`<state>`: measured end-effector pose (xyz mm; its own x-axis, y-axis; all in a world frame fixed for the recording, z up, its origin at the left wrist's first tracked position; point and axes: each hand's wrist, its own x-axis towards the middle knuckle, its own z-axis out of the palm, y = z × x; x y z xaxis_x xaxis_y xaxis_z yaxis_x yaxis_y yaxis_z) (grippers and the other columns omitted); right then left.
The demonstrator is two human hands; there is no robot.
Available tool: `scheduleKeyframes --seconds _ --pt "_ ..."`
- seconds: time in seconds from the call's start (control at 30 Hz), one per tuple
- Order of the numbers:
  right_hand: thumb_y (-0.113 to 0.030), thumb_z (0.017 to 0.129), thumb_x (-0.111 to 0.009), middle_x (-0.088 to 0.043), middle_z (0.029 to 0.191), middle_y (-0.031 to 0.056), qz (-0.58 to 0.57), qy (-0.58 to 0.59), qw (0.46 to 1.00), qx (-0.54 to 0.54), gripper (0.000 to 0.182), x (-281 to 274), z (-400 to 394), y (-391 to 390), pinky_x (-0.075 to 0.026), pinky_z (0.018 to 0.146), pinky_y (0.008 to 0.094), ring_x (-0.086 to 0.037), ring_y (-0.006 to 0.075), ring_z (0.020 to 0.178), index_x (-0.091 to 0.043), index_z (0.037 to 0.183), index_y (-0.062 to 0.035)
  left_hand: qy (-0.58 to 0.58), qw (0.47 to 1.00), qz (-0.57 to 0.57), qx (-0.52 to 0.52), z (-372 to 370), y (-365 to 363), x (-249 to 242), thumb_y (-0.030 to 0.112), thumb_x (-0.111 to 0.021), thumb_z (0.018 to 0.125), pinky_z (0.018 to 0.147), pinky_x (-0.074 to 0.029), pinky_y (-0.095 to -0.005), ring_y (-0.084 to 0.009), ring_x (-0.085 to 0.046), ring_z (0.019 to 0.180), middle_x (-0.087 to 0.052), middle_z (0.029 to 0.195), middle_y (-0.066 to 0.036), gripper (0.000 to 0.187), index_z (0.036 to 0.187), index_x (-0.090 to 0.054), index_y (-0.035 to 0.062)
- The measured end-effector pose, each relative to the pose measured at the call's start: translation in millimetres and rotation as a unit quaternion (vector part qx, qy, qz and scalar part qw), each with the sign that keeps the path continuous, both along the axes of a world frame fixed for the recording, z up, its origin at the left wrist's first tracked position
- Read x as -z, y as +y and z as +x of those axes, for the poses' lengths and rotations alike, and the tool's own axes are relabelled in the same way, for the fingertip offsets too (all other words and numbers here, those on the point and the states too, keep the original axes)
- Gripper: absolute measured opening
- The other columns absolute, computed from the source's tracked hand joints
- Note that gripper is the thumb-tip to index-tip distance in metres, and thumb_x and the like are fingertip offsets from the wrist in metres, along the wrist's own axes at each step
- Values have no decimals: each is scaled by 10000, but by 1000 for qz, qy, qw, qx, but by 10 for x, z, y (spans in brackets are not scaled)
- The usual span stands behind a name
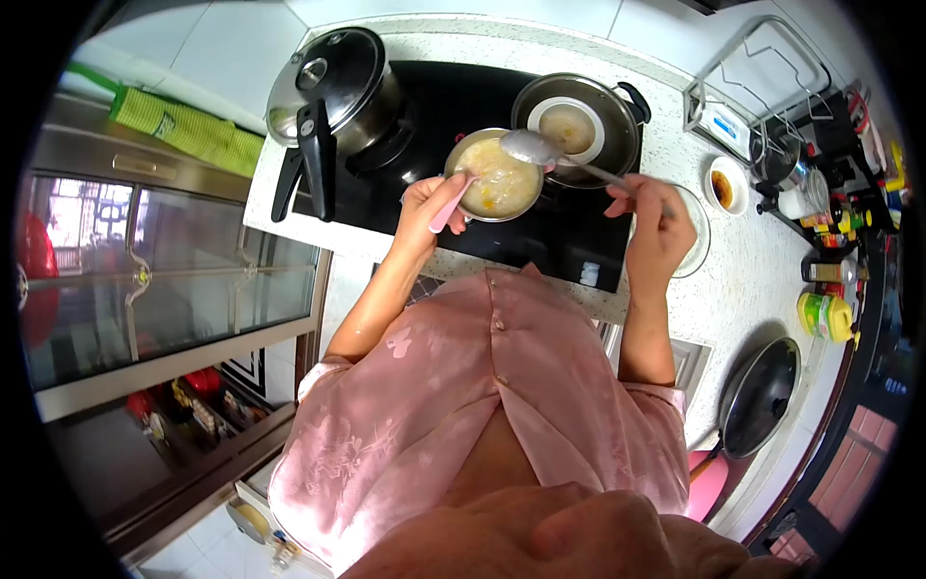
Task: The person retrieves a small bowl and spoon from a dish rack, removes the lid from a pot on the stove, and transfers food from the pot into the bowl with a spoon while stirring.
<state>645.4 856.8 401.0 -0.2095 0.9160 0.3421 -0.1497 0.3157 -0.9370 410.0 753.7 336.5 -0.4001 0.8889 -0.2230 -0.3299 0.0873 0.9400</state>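
My left hand [431, 205] is closed around the pink handle [448, 209] at the near edge of a small metal-rimmed bowl [495, 218], tilted toward me over the cooktop. Pale yellowish, soupy food with small yellow bits fills it. In my right hand [656, 220], a long-handled metal spoon [531, 147] is gripped by its shaft. The head of the spoon hangs over the far right rim of the bowl. Just behind it, a dark pan [622, 145] stands on the cooktop with a white dish [598, 130] inside, holding more pale food.
A lidded pressure cooker [362, 106] stands on the left of the black cooktop [569, 241], its handles toward me. Right of my hand lies a round plate [696, 236], with a small sauce bowl [738, 186] beyond. A wire rack [762, 63], bottles and a large lid [762, 396] line the right.
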Motion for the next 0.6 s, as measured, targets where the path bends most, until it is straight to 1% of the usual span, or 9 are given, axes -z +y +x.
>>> scheduleKeyframes --seconds 0.03,0.1,0.17,0.23,0.27,0.3,0.37,0.47,0.6 --pt "-63 910 -496 -638 768 138 1 3 1000 8 170 -9 23 52 -475 578 229 -582 129 624 -589 911 79 -2 1000 3 -5 -6 2 0 291 -599 855 382 -402 -184 -89 -516 383 -565 496 -45 330 634 -596 46" --pt "-94 924 -481 -639 771 143 -60 99 992 46 197 -14 71 185 -481 578 233 -574 125 615 -582 930 75 -5 1000 8 -6 -42 -4 33 291 -592 858 385 -403 -189 -92 -509 375 -564 492 -49 331 636 -597 46" --pt "-116 932 -472 -637 780 142 -40 107 992 58 212 57 114 301 -483 577 229 -566 120 607 -575 952 68 10 1000 3 -24 -99 -38 72 284 -584 863 386 -402 -191 -95 -507 373 -563 488 -52 330 639 -598 43" --pt "-111 930 -476 -641 807 130 -10 39 995 96 202 170 107 375 -484 583 226 -571 117 624 -592 932 55 8 1000 9 -24 -127 -57 77 278 -579 865 380 -398 -193 -99 -505 367 -561 482 -56 330 637 -596 41" --pt "-116 929 -475 -643 828 114 44 -54 993 99 213 270 80 414 -495 585 252 -564 117 626 -606 941 51 6 999 5 -32 -124 -62 62 276 -578 866 377 -396 -195 -102 -503 365 -561 481 -57 330 634 -596 41" --pt "-75 894 -510 -646 835 97 113 -184 973 78 153 372 91 465 -492 606 260 -580 151 644 -624 931 21 3 999 1 -41 -119 -67 53 274 -576 867 374 -394 -197 -104 -502 362 -561 479 -59 331 632 -595 41" --pt "-61 854 -542 -631 818 108 347 -274 892 90 120 483 -23 549 -490 631 295 -587 233 676 -626 924 -12 4 999 4 -41 -141 -76 111 272 -574 867 370 -392 -199 -107 -500 357 -560 477 -61 328 636 -598 40" --pt "-46 812 -560 -613 773 105 339 -315 883 74 45 474 -185 599 -483 640 357 -572 291 708 -603 826 -43 14 999 2 -34 -151 -87 138 277 -574 866 372 -387 -197 -108 -501 360 -558 476 -60 328 645 -603 37" --pt "-61 819 -543 -602 781 114 351 -349 869 26 48 608 -259 832 -471 639 370 -570 290 718 -588 815 -46 13 999 -7 -43 -143 -122 126 289 -573 866 372 -378 -195 -106 -503 365 -558 479 -58 331 654 -602 37"
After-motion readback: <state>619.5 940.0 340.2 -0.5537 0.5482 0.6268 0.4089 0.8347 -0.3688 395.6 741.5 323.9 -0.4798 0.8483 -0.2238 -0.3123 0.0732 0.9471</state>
